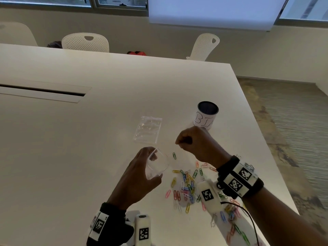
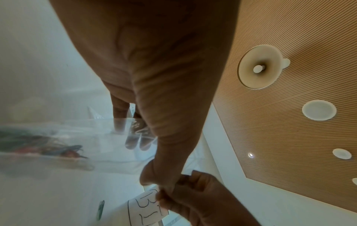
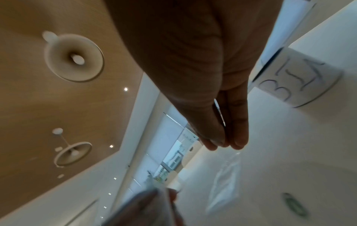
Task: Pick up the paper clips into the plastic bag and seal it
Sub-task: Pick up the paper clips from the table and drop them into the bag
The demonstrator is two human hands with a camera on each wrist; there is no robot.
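My left hand (image 1: 153,167) holds a small clear plastic bag (image 1: 160,163) up over the table, thumb on one side and fingers behind; the fingers (image 2: 133,140) show through the bag (image 2: 81,137). Just right of it and slightly higher, my right hand (image 1: 179,142) is curled, thumb and fingertips (image 3: 220,137) pinching a thin pale paper clip (image 3: 219,113). A heap of coloured paper clips (image 1: 186,183) lies on the table under my right wrist. One green clip (image 1: 174,155) sits alone between the hands. Blurred clip colours (image 2: 38,146) show through the bag.
A second clear bag (image 1: 148,129) lies flat on the white table (image 1: 88,139), beyond my hands. A dark cup with a hand-lettered paper label (image 1: 206,115) stands behind my right hand. The table's right edge (image 1: 266,139) runs close by. Chairs stand along the far side.
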